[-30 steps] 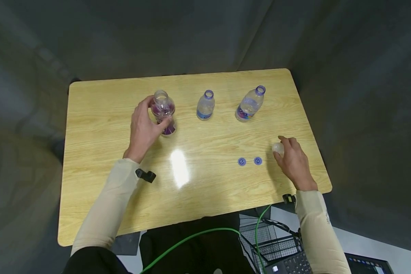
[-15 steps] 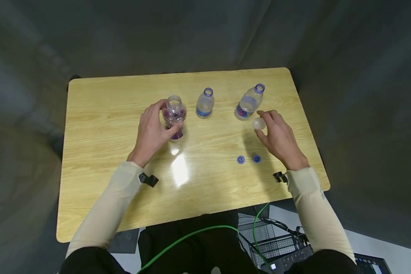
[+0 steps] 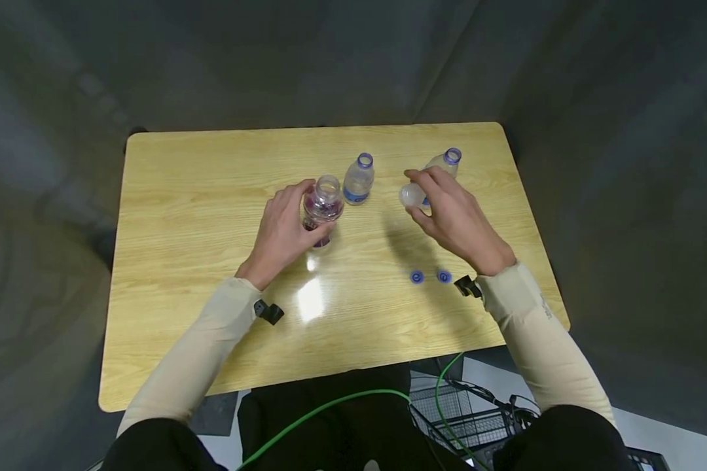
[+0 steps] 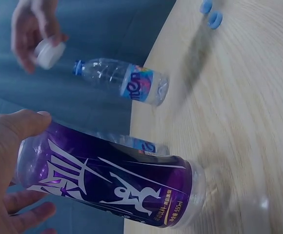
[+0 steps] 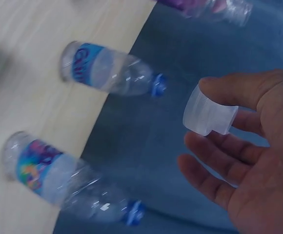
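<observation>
My left hand [image 3: 284,229] grips a purple-labelled drink bottle [image 4: 117,175] around its upper part; its wide mouth has no cap on it. Pinched between the thumb and fingers of my right hand [image 3: 456,212] is a translucent white cap [image 5: 207,114], held in the air to the right of that bottle. Two capless clear water bottles stand on the table: a small one [image 3: 359,180] just behind the purple bottle, and a larger one [image 5: 63,178] partly covered by my right hand in the head view.
Two blue bottle caps [image 3: 417,277] lie on the wooden table [image 3: 200,196] in front of my right hand. A dark curtain [image 3: 306,65] hangs behind the table. A green cable [image 3: 330,402] runs below its front edge.
My left hand has moved the purple bottle to the right, close to the small water bottle. My right hand has carried the white cap left and away from me, towards it.
</observation>
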`<state>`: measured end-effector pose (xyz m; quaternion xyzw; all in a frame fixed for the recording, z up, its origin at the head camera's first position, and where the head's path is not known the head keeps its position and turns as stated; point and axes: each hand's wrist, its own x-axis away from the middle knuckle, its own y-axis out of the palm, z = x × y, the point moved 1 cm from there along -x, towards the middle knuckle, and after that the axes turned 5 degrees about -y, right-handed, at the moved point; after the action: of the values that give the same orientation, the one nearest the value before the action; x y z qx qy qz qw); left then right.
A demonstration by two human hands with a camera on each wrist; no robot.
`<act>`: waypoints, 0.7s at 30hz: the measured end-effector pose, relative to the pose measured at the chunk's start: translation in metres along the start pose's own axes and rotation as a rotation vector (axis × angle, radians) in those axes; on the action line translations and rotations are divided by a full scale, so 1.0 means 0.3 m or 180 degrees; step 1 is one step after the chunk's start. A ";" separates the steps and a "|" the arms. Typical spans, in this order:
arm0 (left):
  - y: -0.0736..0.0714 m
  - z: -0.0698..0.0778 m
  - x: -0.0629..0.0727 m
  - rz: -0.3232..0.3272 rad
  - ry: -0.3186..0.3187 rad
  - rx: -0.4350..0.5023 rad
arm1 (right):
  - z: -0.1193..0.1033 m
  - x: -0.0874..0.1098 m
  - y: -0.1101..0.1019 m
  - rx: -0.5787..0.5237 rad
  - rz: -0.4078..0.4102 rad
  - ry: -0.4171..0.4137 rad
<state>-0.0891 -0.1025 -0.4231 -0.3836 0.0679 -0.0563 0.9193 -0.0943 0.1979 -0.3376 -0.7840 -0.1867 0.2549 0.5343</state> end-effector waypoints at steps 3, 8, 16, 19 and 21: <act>0.007 0.013 -0.001 -0.0022 0.0079 -0.0034 | -0.032 -0.034 -0.011 -0.0053 -0.0028 -0.0054; 0.018 0.036 -0.004 -0.0043 0.0190 -0.0089 | -0.083 -0.087 -0.020 -0.0087 -0.0016 -0.0266; 0.032 0.065 -0.007 -0.0087 0.0398 -0.0111 | -0.141 -0.127 -0.029 -0.0155 0.0042 -0.0510; 0.040 0.072 -0.005 -0.0111 0.0446 -0.0127 | -0.152 -0.136 -0.031 -0.0157 0.0018 -0.0556; 0.046 0.076 -0.004 -0.0127 0.0469 -0.0146 | -0.158 -0.141 -0.030 -0.0154 0.0001 -0.0590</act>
<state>-0.0856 -0.0768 -0.4170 -0.4007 0.1290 -0.1012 0.9014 -0.1000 0.1422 -0.3065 -0.7697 -0.2414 0.3219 0.4957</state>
